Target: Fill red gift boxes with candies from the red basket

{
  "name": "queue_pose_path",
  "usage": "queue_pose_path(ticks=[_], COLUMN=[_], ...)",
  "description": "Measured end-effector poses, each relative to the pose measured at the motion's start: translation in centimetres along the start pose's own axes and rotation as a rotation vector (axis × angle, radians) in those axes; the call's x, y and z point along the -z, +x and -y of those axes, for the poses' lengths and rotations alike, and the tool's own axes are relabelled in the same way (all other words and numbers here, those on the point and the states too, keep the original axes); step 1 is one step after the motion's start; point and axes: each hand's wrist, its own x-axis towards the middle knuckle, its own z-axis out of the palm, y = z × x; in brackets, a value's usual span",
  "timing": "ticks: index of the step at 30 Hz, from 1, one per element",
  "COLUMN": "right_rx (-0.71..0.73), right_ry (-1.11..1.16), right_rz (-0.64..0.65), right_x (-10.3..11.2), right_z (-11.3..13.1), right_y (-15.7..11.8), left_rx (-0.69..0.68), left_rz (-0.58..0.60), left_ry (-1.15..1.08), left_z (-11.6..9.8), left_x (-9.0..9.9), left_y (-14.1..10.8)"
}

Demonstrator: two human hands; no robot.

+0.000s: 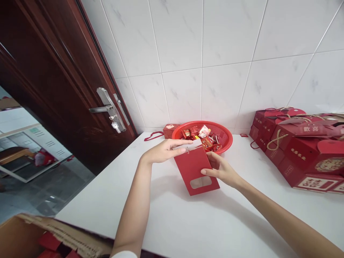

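Observation:
Over the white table I hold a red paper gift box [192, 166], tilted, with an oval window low on its front. At its top edge my left hand [168, 148] is closed on the pale flap, thumb on the near side and fingers stretched across the top. My right hand [219, 168] grips the box's right side, thumb on the front face and the other fingers partly hidden behind. Just beyond the box stands a red plastic basket [227, 141] of wrapped candies [206, 143], partly covered by the box and my left hand.
A small red box [170, 130] with a ribbon [154, 136] sits left of the basket. Stacked red gift boxes [303, 147] with rope handles fill the right side. A cardboard carton [80, 240] stands at lower left, a wooden door [59, 64] behind it, a tiled wall [182, 43] at the back.

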Motion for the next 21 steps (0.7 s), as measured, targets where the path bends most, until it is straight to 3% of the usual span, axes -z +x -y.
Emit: queue_pose_path(ticks=[4,9,13,15,19,21], right_rx=[0.063,0.143,0.166,0.222,0.275,0.283], right_ry=[-0.044,-0.272,-0.337,-0.319,-0.321,-0.356], right_rz=[-0.001,-0.049,-0.048,-0.142,-0.513,-0.63], right_x=[0.4,0.0,0.6,1.3,3.2,4.3], right_z=[-1.5,-3.8,-3.6,-3.0,-1.4,-0.4], right_y=[-0.7,-1.0,-1.2,-1.0,0.4,1.7], left_rx=[0.065,0.132,0.196,0.201,0.148,0.102], left_rz=[-0.026,0.057,0.105,0.13,0.154,0.168], left_ry=[0.017,-0.067,-0.108,-0.134,-0.157,-0.155], left_z=[0.4,1.1,1.4,1.5,1.3,1.0], left_x=[-0.6,-1.8,-2.2,-2.3,-2.7,-3.0], left_y=[0.9,2.3,2.7,2.8,3.0,3.0])
